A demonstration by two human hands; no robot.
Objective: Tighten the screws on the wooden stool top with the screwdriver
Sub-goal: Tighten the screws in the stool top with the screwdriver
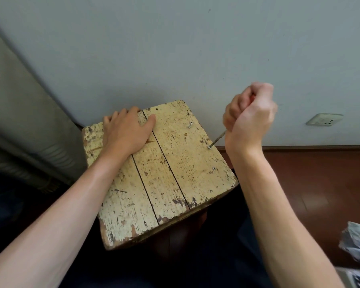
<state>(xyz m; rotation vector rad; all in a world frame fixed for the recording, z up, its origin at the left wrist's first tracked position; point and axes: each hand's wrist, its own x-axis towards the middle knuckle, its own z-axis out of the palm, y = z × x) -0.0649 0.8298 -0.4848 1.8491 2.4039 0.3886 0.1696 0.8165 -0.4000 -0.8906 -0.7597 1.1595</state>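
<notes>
The wooden stool top (175, 163) stands directly in front of you, close to the wall (175, 48), with its three worn, yellow-painted planks facing up. Three screws show on the right-hand plank. The middle screw (209, 146), near the right edge, has the tip of the screwdriver (218, 139) seated in its head. The near screw (213, 168) sits about flush. The far screw (190, 124) stands proud of the wood and leans. Your right hand (249, 119) is closed in a fist round the screwdriver handle, and the shaft slants down and left to the screw. Your left hand (127, 132) lies flat, fingers straight, on the far left of the top and presses it steady. The step in hand appears to be driving the middle screw. The next move calls for pressure along the shaft while you turn, because the slant of the tool invites the tip to slip out. The far screw looks likely to need work afterwards. The wall is near your right hand and may limit wrist swing. A wall socket (324, 119) sits low to the right, above the brown floor (320, 183). Crumpled wrapping (357, 242) lies at the right edge, well apart from the work.
</notes>
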